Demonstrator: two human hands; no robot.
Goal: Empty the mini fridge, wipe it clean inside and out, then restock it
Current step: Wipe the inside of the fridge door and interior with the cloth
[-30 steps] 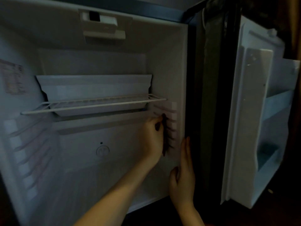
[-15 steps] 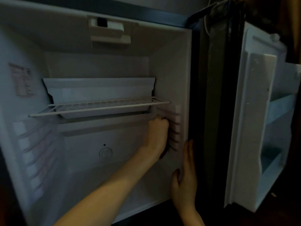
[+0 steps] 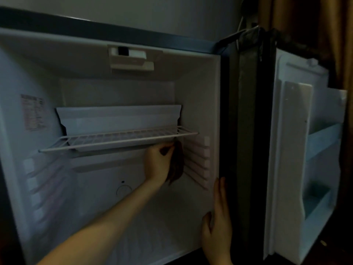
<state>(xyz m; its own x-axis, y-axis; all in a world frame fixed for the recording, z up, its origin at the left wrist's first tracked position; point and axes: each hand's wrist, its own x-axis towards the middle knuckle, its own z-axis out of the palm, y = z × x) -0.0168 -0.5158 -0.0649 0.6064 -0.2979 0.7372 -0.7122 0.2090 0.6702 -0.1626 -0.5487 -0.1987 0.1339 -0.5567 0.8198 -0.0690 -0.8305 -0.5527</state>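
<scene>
Two hands in shot here. The left hand (image 3: 159,163) is curled round a dark brownish cloth (image 3: 176,163), bunched against the right inner wall of the open white mini fridge (image 3: 198,96). That's just under the white wire shelf (image 3: 118,139) and beside the ribbed shelf rails (image 3: 198,161). The right hand (image 3: 217,226) lies flat, fingers straight, on the fridge's front right edge, gripping nothing. Most of the cloth is hidden behind the left fingers, the lighting's dim, and the pinkish label (image 3: 33,111) on the left wall is too blurry to read.
</scene>
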